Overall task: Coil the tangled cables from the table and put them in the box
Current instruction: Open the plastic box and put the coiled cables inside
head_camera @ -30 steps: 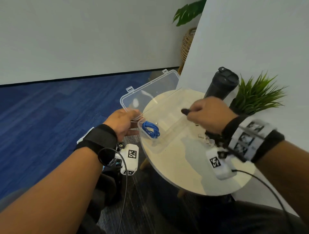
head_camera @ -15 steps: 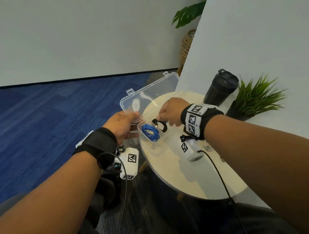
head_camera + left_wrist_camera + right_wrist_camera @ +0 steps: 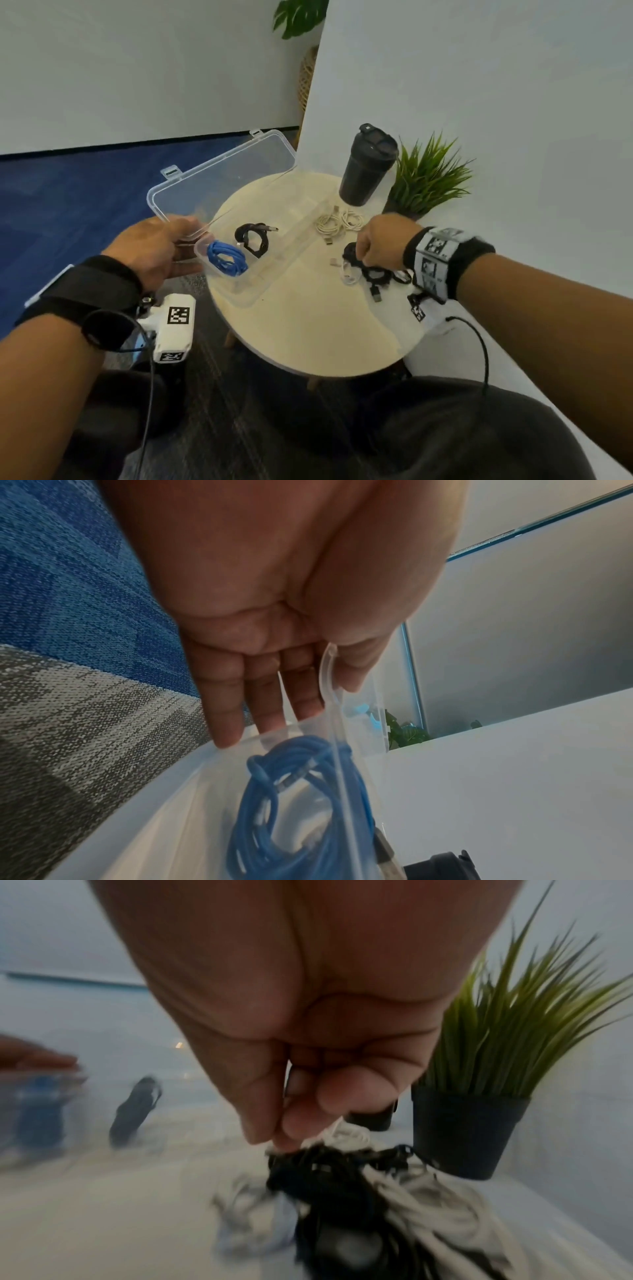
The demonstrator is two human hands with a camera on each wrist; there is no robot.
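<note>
A clear plastic box [image 3: 263, 289] lies open on the round table [image 3: 308, 329], its lid [image 3: 222, 174] tipped back. Inside are a coiled blue cable [image 3: 226, 262] and a coiled black cable [image 3: 251, 236]. My left hand [image 3: 190, 240] grips the box's near left end, thumb over the rim [image 3: 329, 669] and fingers [image 3: 263, 696] underneath. My right hand [image 3: 358, 255] is to the right of the box, fingers curled and pinching the top of a tangle of black cable [image 3: 375, 275] and white cable [image 3: 349, 275]. The right wrist view shows the fingertips [image 3: 284, 1139] on that tangle [image 3: 325, 1172], blurred.
A loose cream cable pile [image 3: 337, 222] lies behind the tangle. A black tumbler [image 3: 368, 164] and a potted green plant [image 3: 428, 174] stand at the table's back right against a white wall. Blue carpet lies to the left; the box's left end overhangs the table edge.
My right hand has let go of the black coil, which now lies in the box, and has moved right to the tangle on the table. My left hand stays on the box.
</note>
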